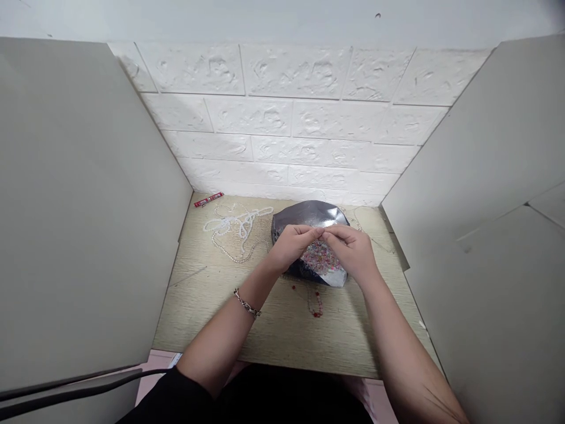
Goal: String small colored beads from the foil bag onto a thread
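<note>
My left hand (pixel 293 244) and my right hand (pixel 352 248) meet fingertip to fingertip over a dark, shiny open bag (pixel 304 213). Both are closed in a pinch; whatever is between the fingers is too small to make out. Inside the bag lies a heap of small pink and multicoloured beads (pixel 321 258), partly hidden by my hands. Just in front of the bag, a short beaded strand (pixel 316 305) with red and pale beads rests on the table.
Tangled white and clear bead strands (pixel 238 227) lie left of the bag. A red packet (pixel 209 199) sits at the back left, and a thin needle-like stick (pixel 189 275) near the left edge. Grey panels (pixel 88 206) flank the wooden table (pixel 265 335); a white brick-pattern wall (pixel 291 118) closes the back.
</note>
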A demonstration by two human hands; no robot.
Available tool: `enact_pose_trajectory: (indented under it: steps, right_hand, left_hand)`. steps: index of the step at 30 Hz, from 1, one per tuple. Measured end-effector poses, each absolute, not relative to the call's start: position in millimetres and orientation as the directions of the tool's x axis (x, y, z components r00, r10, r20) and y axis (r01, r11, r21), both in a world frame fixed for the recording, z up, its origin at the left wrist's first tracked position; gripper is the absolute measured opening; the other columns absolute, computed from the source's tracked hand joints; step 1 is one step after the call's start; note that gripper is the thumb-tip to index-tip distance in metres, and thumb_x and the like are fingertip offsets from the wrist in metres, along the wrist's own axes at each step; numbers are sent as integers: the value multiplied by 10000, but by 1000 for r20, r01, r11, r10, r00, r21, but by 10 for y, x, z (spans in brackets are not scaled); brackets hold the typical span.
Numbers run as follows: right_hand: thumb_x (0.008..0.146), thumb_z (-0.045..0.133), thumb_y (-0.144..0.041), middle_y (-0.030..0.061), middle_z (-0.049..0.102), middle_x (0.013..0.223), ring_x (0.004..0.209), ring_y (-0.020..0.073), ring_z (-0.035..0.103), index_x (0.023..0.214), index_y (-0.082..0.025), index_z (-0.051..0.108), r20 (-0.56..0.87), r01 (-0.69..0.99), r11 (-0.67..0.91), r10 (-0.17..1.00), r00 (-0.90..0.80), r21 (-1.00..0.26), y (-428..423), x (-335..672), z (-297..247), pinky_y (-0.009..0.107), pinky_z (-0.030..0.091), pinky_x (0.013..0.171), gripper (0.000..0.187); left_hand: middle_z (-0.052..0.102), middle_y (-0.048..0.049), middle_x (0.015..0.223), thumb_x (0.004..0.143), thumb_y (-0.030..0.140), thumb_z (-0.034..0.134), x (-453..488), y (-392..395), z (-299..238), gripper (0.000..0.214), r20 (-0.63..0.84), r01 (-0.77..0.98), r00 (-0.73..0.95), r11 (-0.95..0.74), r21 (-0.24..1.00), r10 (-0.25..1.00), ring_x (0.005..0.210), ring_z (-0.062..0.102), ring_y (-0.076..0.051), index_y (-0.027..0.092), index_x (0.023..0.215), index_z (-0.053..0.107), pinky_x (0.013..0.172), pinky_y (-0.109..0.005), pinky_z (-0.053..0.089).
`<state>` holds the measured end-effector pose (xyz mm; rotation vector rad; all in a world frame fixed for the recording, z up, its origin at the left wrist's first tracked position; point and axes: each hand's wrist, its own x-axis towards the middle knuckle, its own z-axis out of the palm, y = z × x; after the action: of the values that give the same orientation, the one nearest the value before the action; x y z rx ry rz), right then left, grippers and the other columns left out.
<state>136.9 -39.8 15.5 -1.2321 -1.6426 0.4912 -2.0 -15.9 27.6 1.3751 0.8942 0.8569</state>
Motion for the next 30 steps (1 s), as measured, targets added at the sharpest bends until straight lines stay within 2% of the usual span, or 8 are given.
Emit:
enact_pose_trajectory:
  steps: [6,9,12,18,21,25,28,30]
  right_hand:
    - [775,466,-220,3,647,752,690,125,581,748,-207,620,741,773,488,670,-33,-406,-422,1290,97,367,382,918,156]
    - [792,447,-217,0,646,782,705,117,578,776,-212,602,773,835,470,629,-88,-287,-428,1290,69,364,353,951,155]
    - [804,424,-209,1,643,798,727,116,575,801,-206,585,756,856,458,642,-132,-240,-432,1301,69,363,329,970,161]
    - [807,418,-201,4,629,795,756,121,567,811,-212,567,787,836,485,607,-109,-258,-449,1296,116,345,355,944,149]
    - [808,423,-199,16,620,799,779,129,563,816,-207,564,816,790,514,578,-29,-335,-466,1305,158,326,392,897,141]
    - [824,414,-235,23,610,797,773,138,562,815,-217,564,780,717,525,624,42,-459,-494,1325,220,283,443,750,152]
    - [826,422,-252,14,606,788,750,132,562,808,-224,568,745,663,544,666,31,-514,-509,1332,254,263,444,686,150]
    - [823,431,-259,9,606,781,738,128,561,810,-224,573,732,640,548,681,33,-539,-511,1340,262,258,441,674,147]
  left_hand:
    - [281,72,377,703,386,558,-23,-154,283,274,-29,21,358,23,1000,933,370,214,-32,124,702,639,371,-204,172]
    - [293,69,373,704,384,555,-25,-156,304,270,-41,52,345,24,998,938,374,229,-38,129,708,644,380,-210,183]
    - [290,68,371,710,381,544,-21,-163,322,264,-56,65,356,35,997,933,375,227,-41,133,697,633,385,-217,180]
    - [284,78,434,701,289,516,-18,-150,299,134,-76,-78,403,117,990,912,360,223,-32,164,655,499,360,-198,168]
    - [358,65,493,684,204,455,-39,-134,279,43,-30,-186,495,139,973,869,370,319,-35,170,659,445,368,-183,246]
    - [469,28,567,744,272,410,-57,-141,279,132,15,-205,642,152,967,767,434,454,-59,161,697,462,437,-200,349]
    - [490,25,550,771,349,433,-54,-162,293,196,11,-175,673,145,974,740,421,456,-67,166,791,498,439,-207,344]
    - [489,14,525,769,379,454,-56,-173,303,243,5,-130,688,117,985,726,430,453,-70,151,755,538,457,-217,351]
